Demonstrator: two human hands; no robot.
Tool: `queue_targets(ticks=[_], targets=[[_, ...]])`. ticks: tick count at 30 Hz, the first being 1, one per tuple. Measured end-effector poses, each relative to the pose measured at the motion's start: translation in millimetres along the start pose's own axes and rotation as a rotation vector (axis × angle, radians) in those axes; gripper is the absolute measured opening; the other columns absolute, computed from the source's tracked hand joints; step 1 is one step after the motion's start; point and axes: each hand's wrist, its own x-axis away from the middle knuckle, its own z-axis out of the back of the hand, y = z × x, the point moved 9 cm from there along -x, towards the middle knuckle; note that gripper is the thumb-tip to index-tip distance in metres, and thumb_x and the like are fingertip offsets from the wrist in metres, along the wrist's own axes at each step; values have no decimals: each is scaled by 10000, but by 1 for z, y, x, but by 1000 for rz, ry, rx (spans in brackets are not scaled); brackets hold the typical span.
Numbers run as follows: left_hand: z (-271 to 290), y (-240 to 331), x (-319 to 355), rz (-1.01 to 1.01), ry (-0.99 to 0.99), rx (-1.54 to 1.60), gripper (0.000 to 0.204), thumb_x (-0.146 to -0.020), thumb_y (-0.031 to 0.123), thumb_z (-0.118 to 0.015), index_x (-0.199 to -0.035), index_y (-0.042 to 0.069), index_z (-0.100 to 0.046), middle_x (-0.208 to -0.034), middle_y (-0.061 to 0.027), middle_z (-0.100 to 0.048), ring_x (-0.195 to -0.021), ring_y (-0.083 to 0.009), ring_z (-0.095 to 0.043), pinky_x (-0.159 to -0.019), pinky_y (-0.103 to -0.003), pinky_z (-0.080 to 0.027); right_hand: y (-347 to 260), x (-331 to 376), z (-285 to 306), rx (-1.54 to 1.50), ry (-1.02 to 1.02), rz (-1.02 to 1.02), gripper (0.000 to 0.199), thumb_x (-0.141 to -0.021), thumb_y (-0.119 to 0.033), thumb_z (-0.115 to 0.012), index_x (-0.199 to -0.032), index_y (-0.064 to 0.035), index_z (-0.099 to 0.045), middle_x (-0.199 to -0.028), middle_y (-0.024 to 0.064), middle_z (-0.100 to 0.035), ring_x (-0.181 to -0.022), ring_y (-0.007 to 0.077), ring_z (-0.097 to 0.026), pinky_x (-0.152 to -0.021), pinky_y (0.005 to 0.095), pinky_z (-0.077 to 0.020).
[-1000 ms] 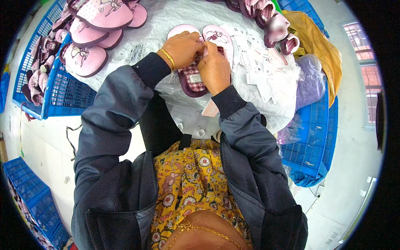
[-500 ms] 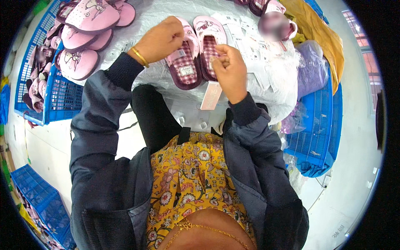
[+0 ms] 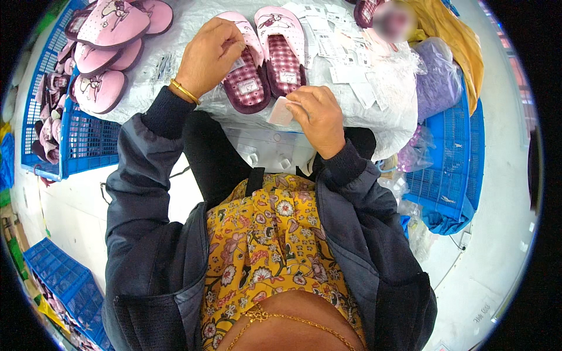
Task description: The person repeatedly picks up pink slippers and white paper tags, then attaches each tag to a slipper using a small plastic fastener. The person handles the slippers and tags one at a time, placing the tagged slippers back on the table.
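A pair of pink slippers with plum checked insoles lies side by side in front of me, soles down: the left slipper (image 3: 256,96) and the right slipper (image 3: 287,52). My left hand (image 3: 209,55) is at the left slipper's upper edge, its fingers curled together. A small pale label (image 3: 236,65) shows below those fingertips; what they pinch, if anything, is hidden. Just off the right slipper's heel, my right hand (image 3: 319,117) pinches a pale pink hang tag (image 3: 281,112) between thumb and fingers. Both slippers rest on a plastic-wrapped surface (image 3: 158,96).
More pink slippers (image 3: 108,58) are piled at the far left beside a blue crate (image 3: 93,140) holding others. White paper labels (image 3: 345,64) spread right of the pair. Another blue crate (image 3: 439,169), a purple bag (image 3: 436,76) and a mustard cloth (image 3: 453,35) are on the right.
My right hand has shifted down from the right slipper's insole and now grips the hang tag, which was dangling below it. My left hand has stayed at the left slipper's edge.
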Motion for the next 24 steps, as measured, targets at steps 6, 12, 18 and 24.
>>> queue_targets(ticks=[6,12,18,24], targets=[[-9,47,3,-209,42,-119,90,-838,76,-673,-918,40,-652,-980,-94,-654,-857,-309,-630,-743,-366,-527,-13,-15,14,130,98,189,169,-730,-110,-755,-888,-133,-699,-909,-26,-641,-859,202,-581,-771,354,-428],[-45,12,4,235,-105,254,107,-916,51,-621,-1021,32,-633,-863,-81,-667,-731,-176,-653,-677,-285,-532,-17,-43,33,142,178,191,216,-728,-69,-745,-929,-139,-713,-924,-28,-659,-862,204,-589,-773,348,-427],[-56,5,3,341,-136,492,131,-947,58,-611,-1059,7,-656,-817,-15,-653,-678,-74,-590,-643,-231,-507,2,-51,24,-66,170,53,199,-774,-59,-737,-968,-96,-706,-869,21,-691,-791,231,-616,-757,351,-465],[-59,6,3,369,-187,611,151,-934,23,-611,-1061,0,-689,-894,-24,-630,-724,-89,-590,-681,-229,-503,24,-51,9,-342,185,-213,265,-802,-21,-727,-1055,-65,-662,-832,53,-701,-726,206,-637,-756,329,-490]])
